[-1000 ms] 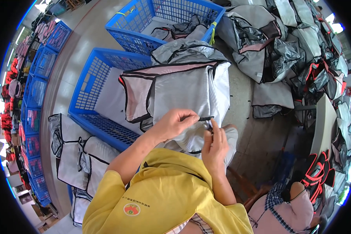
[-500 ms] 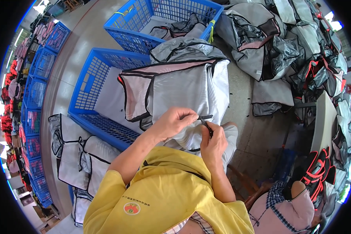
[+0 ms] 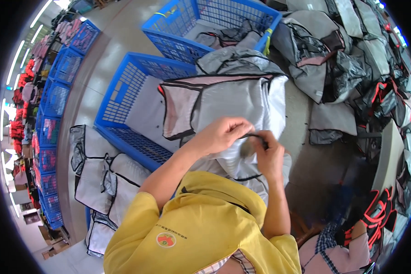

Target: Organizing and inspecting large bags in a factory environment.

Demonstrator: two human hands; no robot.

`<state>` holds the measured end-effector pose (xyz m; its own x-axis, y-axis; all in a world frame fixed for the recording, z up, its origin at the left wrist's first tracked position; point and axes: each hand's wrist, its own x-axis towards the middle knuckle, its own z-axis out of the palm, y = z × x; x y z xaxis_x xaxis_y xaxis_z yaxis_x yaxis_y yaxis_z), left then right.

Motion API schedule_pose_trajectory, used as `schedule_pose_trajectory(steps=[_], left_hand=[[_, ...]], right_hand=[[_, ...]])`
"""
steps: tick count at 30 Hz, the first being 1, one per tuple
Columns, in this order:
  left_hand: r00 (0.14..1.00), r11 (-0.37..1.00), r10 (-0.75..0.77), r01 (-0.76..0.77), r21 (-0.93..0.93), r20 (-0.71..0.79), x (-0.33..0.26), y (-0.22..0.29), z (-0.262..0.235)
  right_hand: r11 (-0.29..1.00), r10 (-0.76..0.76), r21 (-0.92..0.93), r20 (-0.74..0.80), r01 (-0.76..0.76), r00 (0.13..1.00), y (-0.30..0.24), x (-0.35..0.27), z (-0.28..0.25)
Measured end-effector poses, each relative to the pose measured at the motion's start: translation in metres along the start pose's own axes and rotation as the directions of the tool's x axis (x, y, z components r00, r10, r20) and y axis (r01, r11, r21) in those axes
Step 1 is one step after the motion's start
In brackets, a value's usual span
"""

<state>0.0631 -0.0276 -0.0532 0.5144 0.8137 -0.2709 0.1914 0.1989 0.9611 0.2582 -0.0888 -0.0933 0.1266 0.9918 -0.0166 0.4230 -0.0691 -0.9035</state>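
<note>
My left hand (image 3: pixel 227 135) is closed in a pinch on the end of a narrow black strip (image 3: pixel 250 134). The strip bridges the short gap to my right hand (image 3: pixel 271 154). That hand curls round a small dark pointed tool (image 3: pixel 262 143), like thread snips, partly hidden and smeared by motion. Both hands are over a light grey fabric cover (image 3: pixel 230 106) with black-bound edges and pinkish panels. The cover drapes from my lap over the side of a blue plastic crate (image 3: pixel 106 93).
Behind stands another blue crate (image 3: pixel 169 39) with grey pieces inside. More grey covers (image 3: pixel 326 59) are heaped at right, others (image 3: pixel 93 176) lie at left. A person in pink (image 3: pixel 338 255) sits close at lower right. Stacked blue crates (image 3: pixel 55 98) line the far left.
My right hand has lifted toward the left fingertips, and the black strip now spans the gap between the hands. The whole view has shifted, moving the scene rightward.
</note>
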Motion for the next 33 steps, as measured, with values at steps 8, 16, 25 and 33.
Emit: schedule_pose_trajectory(steps=[8,16,25,33], left_hand=[[0.699,0.985,0.131,-0.171,0.014,-0.703,-0.04,-0.026,-0.065],[0.807,0.996,-0.046,-0.005,-0.085,-0.588,-0.086,-0.089,0.004],[0.889,0.992,-0.113,0.074,-0.103,-0.444,-0.074,-0.088,0.018],[0.932,0.995,-0.095,0.095,-0.017,-0.349,-0.083,-0.1,0.005]], right_hand=[[0.997,0.08,0.024,-0.165,-0.077,0.983,0.036,0.072,0.004],[0.996,0.082,-0.007,-0.19,-0.085,0.978,0.035,0.091,0.012],[0.979,0.192,-0.034,-0.172,-0.2,0.966,0.035,0.098,0.012],[0.998,0.068,-0.009,-0.149,-0.07,0.987,0.05,0.067,0.0]])
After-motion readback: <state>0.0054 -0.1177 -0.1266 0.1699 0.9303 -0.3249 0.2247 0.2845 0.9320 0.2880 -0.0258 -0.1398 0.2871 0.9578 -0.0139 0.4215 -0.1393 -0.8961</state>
